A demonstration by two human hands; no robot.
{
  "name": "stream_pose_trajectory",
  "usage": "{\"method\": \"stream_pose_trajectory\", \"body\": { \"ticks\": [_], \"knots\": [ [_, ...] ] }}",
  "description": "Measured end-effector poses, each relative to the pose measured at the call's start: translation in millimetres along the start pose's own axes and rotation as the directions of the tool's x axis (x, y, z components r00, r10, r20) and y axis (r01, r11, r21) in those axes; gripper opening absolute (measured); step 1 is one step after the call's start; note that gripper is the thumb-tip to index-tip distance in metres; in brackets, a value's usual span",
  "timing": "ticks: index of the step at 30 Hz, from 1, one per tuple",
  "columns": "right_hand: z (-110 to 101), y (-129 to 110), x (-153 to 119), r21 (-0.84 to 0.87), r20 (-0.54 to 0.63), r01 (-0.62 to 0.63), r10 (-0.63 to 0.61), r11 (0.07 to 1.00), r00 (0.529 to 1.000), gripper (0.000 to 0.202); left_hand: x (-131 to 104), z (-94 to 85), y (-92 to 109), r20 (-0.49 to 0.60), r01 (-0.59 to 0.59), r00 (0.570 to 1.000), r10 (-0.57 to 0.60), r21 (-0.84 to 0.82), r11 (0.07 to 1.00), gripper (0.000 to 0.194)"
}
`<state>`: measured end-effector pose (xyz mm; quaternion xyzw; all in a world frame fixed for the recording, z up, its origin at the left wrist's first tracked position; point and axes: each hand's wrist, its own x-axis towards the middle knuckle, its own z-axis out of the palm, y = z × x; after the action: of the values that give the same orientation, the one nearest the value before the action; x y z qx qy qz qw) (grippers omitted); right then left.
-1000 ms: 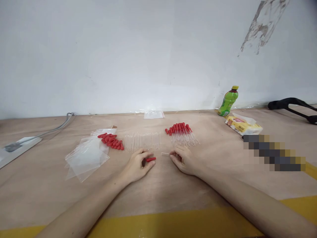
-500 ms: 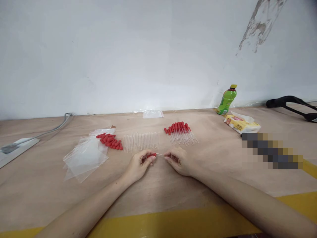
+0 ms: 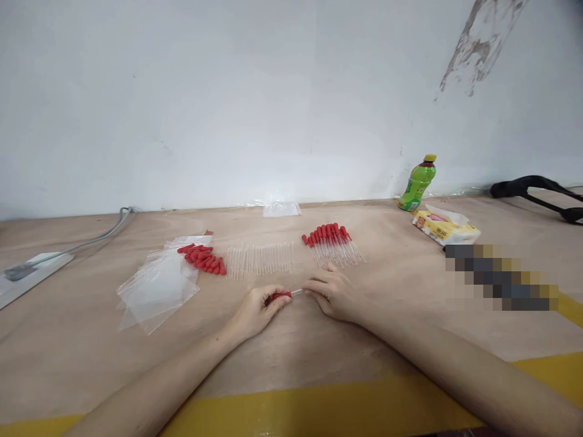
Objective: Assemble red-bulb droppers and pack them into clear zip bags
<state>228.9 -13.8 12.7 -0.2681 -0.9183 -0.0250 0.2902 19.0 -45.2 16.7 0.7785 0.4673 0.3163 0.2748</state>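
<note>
My left hand point(image 3: 262, 309) pinches a red rubber dropper bulb point(image 3: 282, 295) between thumb and fingers. A thin clear glass tube point(image 3: 296, 292) runs from the bulb's mouth to my right hand point(image 3: 332, 294), whose thumb and fingers are closed on its other end. How deep the tube sits in the bulb I cannot tell. Beyond my hands lies a row of bare glass tubes point(image 3: 260, 259). Left of that row is a pile of loose red bulbs point(image 3: 203, 260). To the right, several droppers with red bulbs fitted point(image 3: 330, 243) lie side by side.
Clear plastic zip bags point(image 3: 159, 291) lie at the left, partly under the bulbs. Another small bag point(image 3: 281, 210) is by the wall. A green bottle point(image 3: 418, 183), a yellow tissue pack point(image 3: 445, 228) and a black object point(image 3: 537, 191) stand at the right. A grey cable point(image 3: 91, 241) crosses the far left.
Both hands have moved slightly toward me, with the bulb and tube between them. The fingers of my right hand have spread a little more. The laid-out things have not moved.
</note>
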Motion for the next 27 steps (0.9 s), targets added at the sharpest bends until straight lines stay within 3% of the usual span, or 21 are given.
{"method": "stream_pose_trajectory", "body": {
  "ticks": [5,20,24,27],
  "knots": [
    [4.3,-5.1,-2.7,0.081,-0.064,-0.117,0.122,0.990,0.991,0.016,0.5,0.8,-5.2,-0.068,-0.036,0.997,0.037,0.018,0.999,0.020],
    [13.7,-13.5,0.7,0.079,-0.003,-0.051,0.052,0.996,0.999,0.022,-2.4,0.5,-3.2,-0.005,-0.190,0.981,0.195,0.193,0.962,0.017],
    [4.5,-16.6,3.9,0.078,0.076,-0.082,0.077,0.994,0.994,0.021,0.3,-4.3,-3.4,0.011,-0.236,0.971,0.240,0.227,0.945,0.016],
    [-8.4,-16.3,8.0,0.023,0.126,-0.128,0.125,0.991,0.984,0.017,1.8,-10.7,-7.1,-0.043,-0.245,0.964,0.262,0.237,0.940,0.020]
  ]
}}
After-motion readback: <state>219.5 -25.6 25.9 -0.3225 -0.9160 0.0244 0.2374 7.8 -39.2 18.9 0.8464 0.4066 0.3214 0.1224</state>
